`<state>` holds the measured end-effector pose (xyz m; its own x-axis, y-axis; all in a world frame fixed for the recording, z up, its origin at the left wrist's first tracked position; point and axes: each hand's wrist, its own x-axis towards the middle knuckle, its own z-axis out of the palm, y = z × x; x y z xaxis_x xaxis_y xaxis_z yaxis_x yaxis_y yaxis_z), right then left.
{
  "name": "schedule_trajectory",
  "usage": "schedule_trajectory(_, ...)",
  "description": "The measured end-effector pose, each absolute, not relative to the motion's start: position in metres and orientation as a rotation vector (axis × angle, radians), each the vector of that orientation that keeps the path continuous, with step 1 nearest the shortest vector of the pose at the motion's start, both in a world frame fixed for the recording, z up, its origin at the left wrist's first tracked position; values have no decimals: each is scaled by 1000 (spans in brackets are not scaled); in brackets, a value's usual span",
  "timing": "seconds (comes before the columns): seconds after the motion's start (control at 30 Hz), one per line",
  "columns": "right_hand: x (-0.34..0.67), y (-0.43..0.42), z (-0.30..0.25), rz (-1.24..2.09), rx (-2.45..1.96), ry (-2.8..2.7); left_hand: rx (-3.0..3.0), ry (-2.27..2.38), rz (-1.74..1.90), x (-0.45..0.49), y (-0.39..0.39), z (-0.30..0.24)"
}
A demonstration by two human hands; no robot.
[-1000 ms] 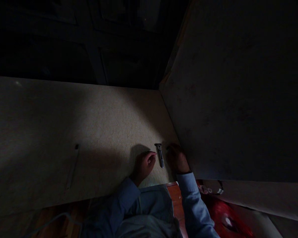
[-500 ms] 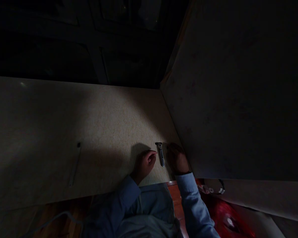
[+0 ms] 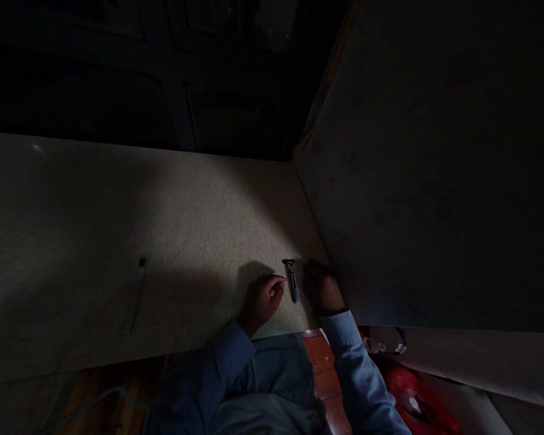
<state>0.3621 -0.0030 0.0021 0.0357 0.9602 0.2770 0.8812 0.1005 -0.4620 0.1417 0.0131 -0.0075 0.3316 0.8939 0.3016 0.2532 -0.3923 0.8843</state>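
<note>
A razor (image 3: 293,281) with a dark head and a slim grey handle lies on the pale tabletop (image 3: 199,223), its head toward the far side. Just left of it rests my left hand (image 3: 263,300), fingers curled in toward the thumb and nothing visible in them; the fingertips come close to the handle. On the other side, by the wall, my right hand (image 3: 325,292) is on the table. Deep shadow hides its fingers, so whether they hold anything does not show.
Farther left lies a thin pale strip (image 3: 135,299) with a dark end. A wall panel (image 3: 412,211) borders the table's right side, and dark cabinet panels (image 3: 118,103) stand behind. Below right are a red bag (image 3: 417,399) and a dark strap (image 3: 401,341).
The view has shifted slightly. My right hand has moved barely, if at all; the left hand and the razor stay in place.
</note>
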Motion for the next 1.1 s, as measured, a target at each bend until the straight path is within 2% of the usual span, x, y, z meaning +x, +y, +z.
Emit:
schedule_trajectory(0.4, 368, -6, -13, 261, -1754, -1702, 1828, 1000, 1049, 139, 12, -8)
schedule_trajectory(0.7, 335, -10, 8, 236, -1741, -1421, 1749, 1033, 1121, 137, 9, -5)
schedule_trajectory(0.9, 278, -20, 48, 159, -1497, -1527, 1159, 954, 1219, 125, 6, 3)
schedule_trajectory(1.1, 217, -21, 63, 207, -1348, -1654, 845, 971, 1274, 86, 5, 45)
